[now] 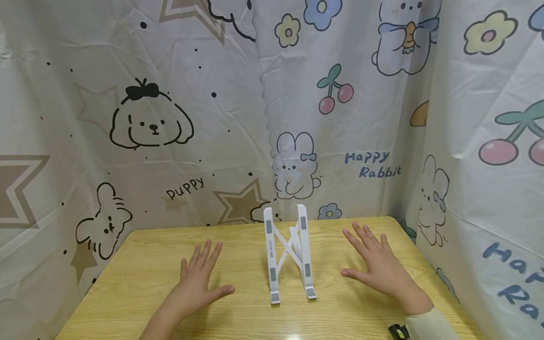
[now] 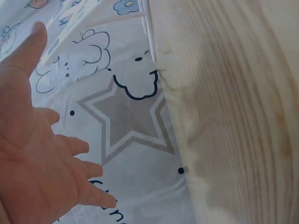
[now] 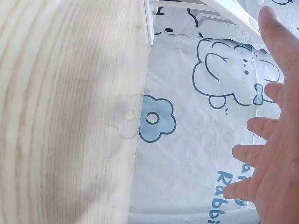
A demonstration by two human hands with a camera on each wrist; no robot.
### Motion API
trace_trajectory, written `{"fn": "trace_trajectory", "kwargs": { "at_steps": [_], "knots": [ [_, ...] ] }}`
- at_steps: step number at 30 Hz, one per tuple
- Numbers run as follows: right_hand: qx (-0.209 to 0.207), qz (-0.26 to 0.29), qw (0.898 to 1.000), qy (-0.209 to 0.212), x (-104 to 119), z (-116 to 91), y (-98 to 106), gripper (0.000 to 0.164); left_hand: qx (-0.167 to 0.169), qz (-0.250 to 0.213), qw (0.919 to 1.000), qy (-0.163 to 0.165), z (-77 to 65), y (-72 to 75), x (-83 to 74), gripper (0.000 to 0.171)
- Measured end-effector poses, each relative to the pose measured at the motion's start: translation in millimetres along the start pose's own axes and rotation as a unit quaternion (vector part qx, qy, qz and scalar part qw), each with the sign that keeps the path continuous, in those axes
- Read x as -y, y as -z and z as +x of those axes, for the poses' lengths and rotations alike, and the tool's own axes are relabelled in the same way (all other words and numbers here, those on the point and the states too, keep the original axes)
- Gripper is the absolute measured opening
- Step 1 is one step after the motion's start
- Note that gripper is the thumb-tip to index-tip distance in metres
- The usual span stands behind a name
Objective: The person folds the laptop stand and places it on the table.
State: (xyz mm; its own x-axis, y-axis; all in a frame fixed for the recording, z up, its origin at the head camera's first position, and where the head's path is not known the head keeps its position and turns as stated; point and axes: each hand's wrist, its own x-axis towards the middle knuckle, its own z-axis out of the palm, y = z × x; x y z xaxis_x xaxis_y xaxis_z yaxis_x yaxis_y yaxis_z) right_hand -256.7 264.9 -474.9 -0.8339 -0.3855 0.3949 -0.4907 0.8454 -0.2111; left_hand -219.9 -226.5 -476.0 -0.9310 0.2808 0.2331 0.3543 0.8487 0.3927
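Observation:
A white folding laptop stand (image 1: pixel 304 245) with grey pads and crossed struts stands opened up on the wooden table, between both hands. To its left my left hand (image 1: pixel 197 283) is spread, fingers straight and thumb pointing toward the stand, touching nothing. On the other side my right hand (image 1: pixel 376 264) is likewise spread, apart from the stand. In the left wrist view the left hand (image 2: pixel 42 154) shows its palm, and part of the stand (image 2: pixel 70 30) appears at the top. The right wrist view has the right hand (image 3: pixel 275 154) at the right edge, with the stand (image 3: pixel 229 11) above.
The light wooden table (image 1: pixel 148 264) reaches back to a cloth curtain (image 1: pixel 229 156) printed with puppies, rabbits, stars and flowers. More of this curtain (image 1: pixel 480 198) hangs along the right side. A dark band-like object (image 1: pixel 398 331) sits by the right sleeve.

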Motion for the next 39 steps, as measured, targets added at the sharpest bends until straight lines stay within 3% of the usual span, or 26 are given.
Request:
{"fn": "trace_trajectory", "kwargs": {
  "at_steps": [9,19,26,39],
  "knots": [
    [-0.013,0.027,1.000,-0.001,0,-1,0,0.099,-0.001,-0.068,0.9975,0.020,1.5,-2.2,-5.6,0.111],
    [-0.017,0.073,0.997,-0.023,5,1,0,0.094,0.018,-0.178,0.9826,0.050,3.5,-2.9,-11.1,0.105],
    [-0.005,0.131,0.989,-0.063,10,2,-4,0.087,0.005,-0.248,0.9647,0.088,5.9,-6.4,-16.3,0.096],
    [0.006,0.250,0.965,-0.086,9,8,-13,0.072,-0.021,-0.341,0.9336,0.107,14.0,-12.7,-25.2,0.076]
  ]
}}
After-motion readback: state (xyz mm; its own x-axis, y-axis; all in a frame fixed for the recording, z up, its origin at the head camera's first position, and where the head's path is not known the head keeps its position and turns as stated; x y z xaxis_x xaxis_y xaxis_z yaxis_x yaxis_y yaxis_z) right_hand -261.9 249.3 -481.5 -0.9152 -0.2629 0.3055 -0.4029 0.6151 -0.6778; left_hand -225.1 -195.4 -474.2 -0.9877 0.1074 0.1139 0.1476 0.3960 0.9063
